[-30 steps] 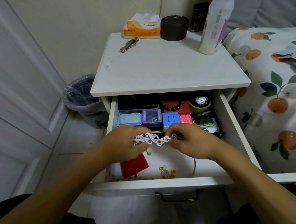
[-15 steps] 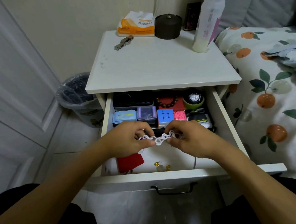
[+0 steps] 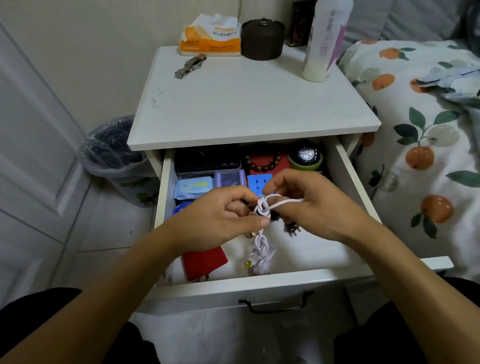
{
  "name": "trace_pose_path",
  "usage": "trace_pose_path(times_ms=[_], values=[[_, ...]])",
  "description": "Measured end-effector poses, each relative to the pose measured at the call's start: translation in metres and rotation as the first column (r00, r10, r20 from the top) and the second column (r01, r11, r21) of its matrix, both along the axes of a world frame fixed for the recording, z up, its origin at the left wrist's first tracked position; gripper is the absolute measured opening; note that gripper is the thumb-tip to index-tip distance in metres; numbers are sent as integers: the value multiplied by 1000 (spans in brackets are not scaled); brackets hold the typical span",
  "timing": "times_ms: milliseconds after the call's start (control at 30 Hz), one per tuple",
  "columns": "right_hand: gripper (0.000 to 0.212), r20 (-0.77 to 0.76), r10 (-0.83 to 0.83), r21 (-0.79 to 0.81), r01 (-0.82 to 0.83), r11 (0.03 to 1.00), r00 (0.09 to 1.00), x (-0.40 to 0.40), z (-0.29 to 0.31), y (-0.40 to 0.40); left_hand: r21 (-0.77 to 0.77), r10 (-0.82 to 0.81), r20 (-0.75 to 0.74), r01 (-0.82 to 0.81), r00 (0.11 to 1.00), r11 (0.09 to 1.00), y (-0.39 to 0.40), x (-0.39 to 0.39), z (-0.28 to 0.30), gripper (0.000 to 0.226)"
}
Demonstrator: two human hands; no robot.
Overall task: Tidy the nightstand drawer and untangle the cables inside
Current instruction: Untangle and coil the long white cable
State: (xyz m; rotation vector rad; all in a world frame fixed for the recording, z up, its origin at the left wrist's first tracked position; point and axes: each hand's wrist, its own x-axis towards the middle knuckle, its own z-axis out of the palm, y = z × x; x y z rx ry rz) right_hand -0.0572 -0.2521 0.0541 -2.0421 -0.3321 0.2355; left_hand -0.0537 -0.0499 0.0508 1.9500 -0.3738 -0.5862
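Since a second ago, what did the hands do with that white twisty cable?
Earlier the white cable was stretched sideways between both hands. Now the right hand has pulled a loop out to the right, while the left hand pinches the knot, and the braided rest hangs down blurred, toward the drawer front. Both hands kept their hold. The red pouch and the blue cube stayed put.

The nightstand point(image 3: 245, 108) top looked matt white, faintly scuffed. A metal watch point(image 3: 190, 66) gleamed far left; the bin point(image 3: 110, 150) wore glossy plastic. The cable point(image 3: 262, 236) looked smooth, pale.
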Motion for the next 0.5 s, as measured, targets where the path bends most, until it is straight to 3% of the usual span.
trace_pose_path(times_ms=[100,167,267,400,500], values=[[10,-95,22,-7,-22,1000,995,-4,-1,-10,31,40,90,-43,995,999,2,0,-1,6],[17,-99,26,-56,-31,998,995,-7,-4,-15,-5,98,126,-99,987,995,4,0,-3,8],[27,13,-33,-121,35,992,999,-10,-7,-15,-67,183,198,-173,963,983,3,-6,-7,11],[9,125,-9,18,7,1000,992,-11,1,-7,-57,287,433,-292,854,955,-1,-17,-9,16],[11,150,18,21,-21,1000,989,-11,2,-6,-115,329,425,-310,843,944,-1,-23,-7,13]])
